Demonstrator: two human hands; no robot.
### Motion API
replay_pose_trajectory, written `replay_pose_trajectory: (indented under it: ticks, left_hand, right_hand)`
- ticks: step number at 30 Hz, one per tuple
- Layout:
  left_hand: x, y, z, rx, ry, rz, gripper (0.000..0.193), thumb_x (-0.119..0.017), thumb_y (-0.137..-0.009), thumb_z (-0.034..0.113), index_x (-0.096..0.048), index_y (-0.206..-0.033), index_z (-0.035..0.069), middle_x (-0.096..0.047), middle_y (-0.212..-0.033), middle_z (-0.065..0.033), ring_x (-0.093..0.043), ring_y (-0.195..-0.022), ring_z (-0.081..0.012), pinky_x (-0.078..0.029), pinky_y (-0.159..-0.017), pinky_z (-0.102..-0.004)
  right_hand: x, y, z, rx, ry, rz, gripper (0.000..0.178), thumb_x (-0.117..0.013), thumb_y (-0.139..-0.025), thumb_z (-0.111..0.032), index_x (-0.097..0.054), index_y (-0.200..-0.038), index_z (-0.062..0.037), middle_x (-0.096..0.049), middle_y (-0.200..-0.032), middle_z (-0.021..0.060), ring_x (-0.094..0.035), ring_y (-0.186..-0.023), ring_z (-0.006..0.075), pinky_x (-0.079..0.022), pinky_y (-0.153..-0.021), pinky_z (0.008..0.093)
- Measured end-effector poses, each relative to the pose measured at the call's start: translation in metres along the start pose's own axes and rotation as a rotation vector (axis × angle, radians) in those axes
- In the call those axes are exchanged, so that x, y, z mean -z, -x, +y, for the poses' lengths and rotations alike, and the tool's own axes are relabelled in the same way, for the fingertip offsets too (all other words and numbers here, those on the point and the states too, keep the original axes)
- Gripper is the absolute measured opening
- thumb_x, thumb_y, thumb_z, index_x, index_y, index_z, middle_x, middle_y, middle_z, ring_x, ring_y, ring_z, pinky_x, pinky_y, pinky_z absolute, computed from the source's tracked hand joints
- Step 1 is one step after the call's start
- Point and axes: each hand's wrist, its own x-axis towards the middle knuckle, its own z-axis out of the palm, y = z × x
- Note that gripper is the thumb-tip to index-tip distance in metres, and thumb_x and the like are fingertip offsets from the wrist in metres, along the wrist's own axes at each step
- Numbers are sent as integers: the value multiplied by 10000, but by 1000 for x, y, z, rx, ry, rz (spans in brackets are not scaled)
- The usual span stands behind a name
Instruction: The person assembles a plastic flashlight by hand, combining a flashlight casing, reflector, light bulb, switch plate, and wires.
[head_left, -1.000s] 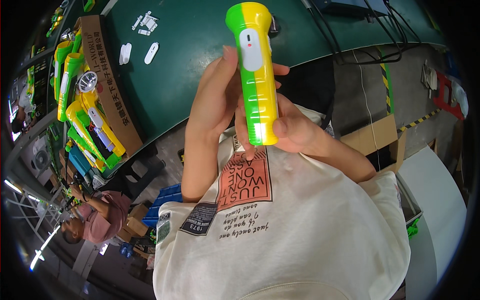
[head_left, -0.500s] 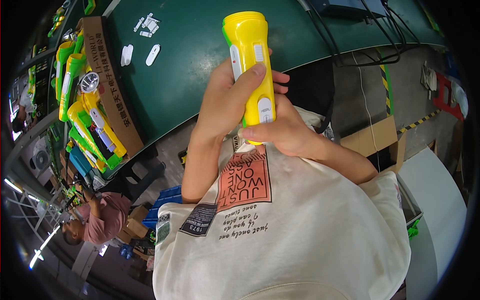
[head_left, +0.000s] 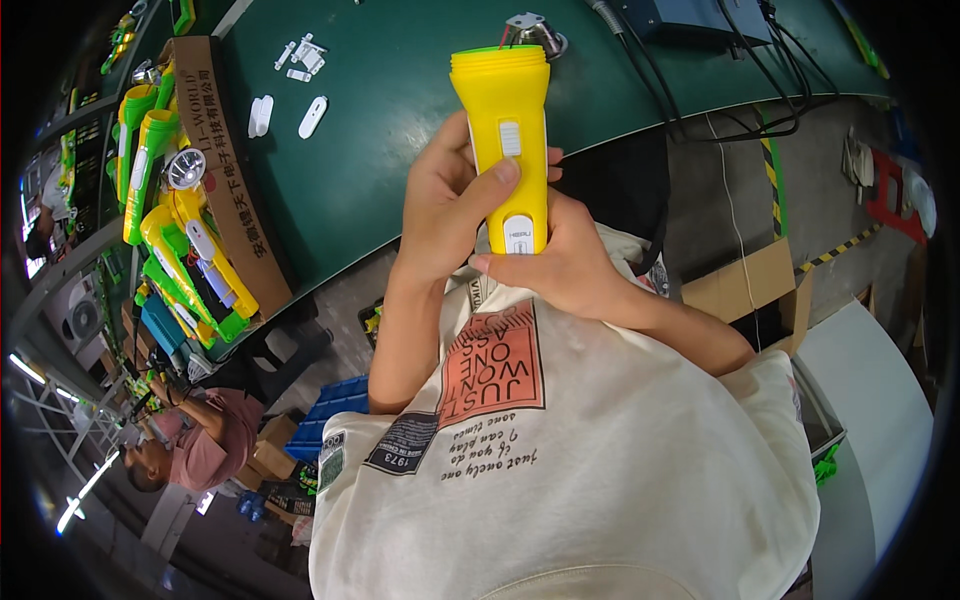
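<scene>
Both my hands grip a yellow flashlight body (head_left: 514, 185) with a white slide switch and a white oval plate near its lower end. Its wide threaded head points away from me, with a green edge showing at the rim. My left hand (head_left: 445, 195) wraps round its left side, thumb on the casing just below the switch. Round the lower end is my right hand (head_left: 570, 255), its thumb across the bottom. Just beyond the head, a shiny reflector lamp cup (head_left: 537, 35) with a red wire shows at the rim; whether it touches the table I cannot tell.
On the green table (head_left: 380, 90) lie small white plastic parts (head_left: 302, 55) and white oval covers (head_left: 313, 117). A cardboard box (head_left: 225, 180) at left holds several yellow-green flashlight bodies (head_left: 150, 165). A blue device (head_left: 690, 30) with black cables stands far right. Another person (head_left: 210, 435) sits at lower left.
The flashlight has turned about its length so the switch faces up more squarely, and its head has dropped slightly toward me. The reflector cup now shows beyond it.
</scene>
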Motion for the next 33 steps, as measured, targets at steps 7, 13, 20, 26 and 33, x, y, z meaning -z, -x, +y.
replay_pose_trajectory:
  ticks: [7, 13, 20, 26, 33]
  left_hand:
    - [5, 12, -3, -9, 163, -10, 503, -498, -963, 223, -350, -1360, -48, -553, -1222, -292, -638, -1027, -360, -539, -869, -441]
    - [11, 15, -8, -75, 169, -54, 656, -493, -953, 468, -365, -1321, -60, -580, -1102, -254, -653, -919, -329, -545, -803, -432]
    - [16, 26, -11, -191, 151, -102, 629, -565, -921, 499, -449, -1231, -36, -622, -1022, -180, -641, -865, -239, -525, -753, -343]
    - [27, 29, -8, -81, 182, -268, 583, -598, -920, 424, -488, -1228, -59, -639, -1068, -177, -648, -903, -193, -540, -727, -279]
    - [9, 18, -1, 63, 175, -134, 830, -561, -879, 590, -341, -1363, -46, -595, -1092, -217, -659, -899, -269, -552, -768, -355]
  right_hand:
    - [1, 2, 8, 121, 148, 30, 413, -784, -705, -161, -589, -1017, 26, -670, -924, 118, -671, -843, 223, -525, -743, 338]
    - [3, 0, 11, 134, 318, -46, 490, -726, -696, -113, -539, -1133, 1, -668, -865, 138, -680, -847, 283, -518, -783, 349]
    - [0, 1, 4, 106, 384, -161, 881, -738, -707, -79, -227, -1424, -36, -565, -1169, 113, -575, -1071, 227, -446, -943, 340]
    - [3, 3, 14, -43, -83, -358, 712, -759, -674, -66, -395, -1285, -72, -593, -1029, 95, -625, -899, 190, -506, -822, 328]
    - [5, -1, 18, -254, -513, -370, 436, -670, -633, 19, -487, -1022, -50, -546, -775, 72, -566, -611, 166, -481, -476, 287]
